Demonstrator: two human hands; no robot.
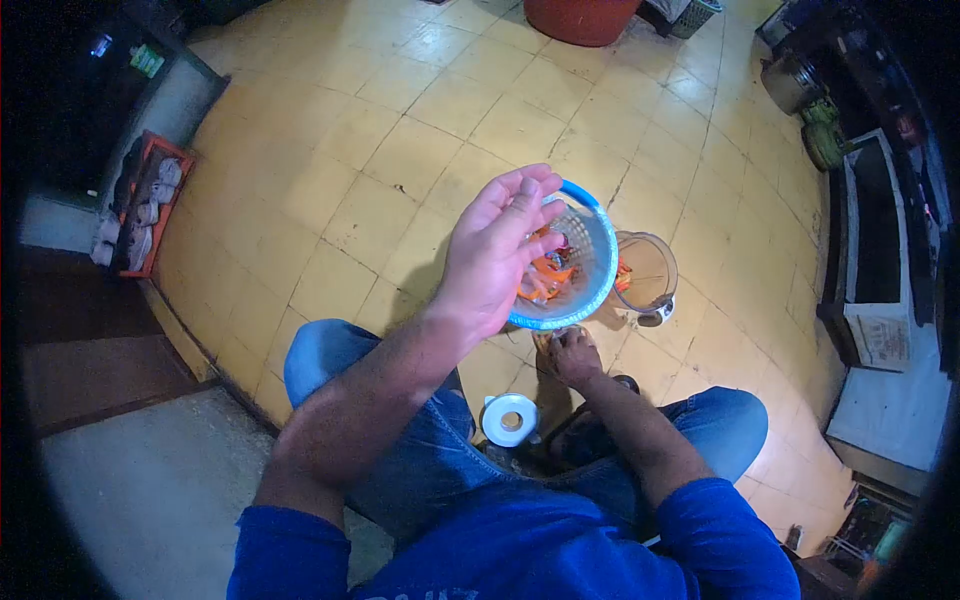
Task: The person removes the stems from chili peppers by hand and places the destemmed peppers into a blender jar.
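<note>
My left hand (500,225) is raised over the left side of a white basket with a blue rim (601,250). Its palm is turned up and its fingers are loosely bent and apart, with nothing seen in them. Orange and red pieces (548,278) lie inside the basket, partly hidden by the hand. My right hand (572,357) is low, just below the basket's near rim; its fingertips and anything under them cannot be made out. Right of the basket is a clear jar (652,268) with red pieces inside.
A white ring-shaped lid (509,420) lies between my legs. An orange shoe rack (160,205) stands at the left, a red tub (583,18) at the top. At the right are shelving (875,225) and a green gas cylinder (823,140).
</note>
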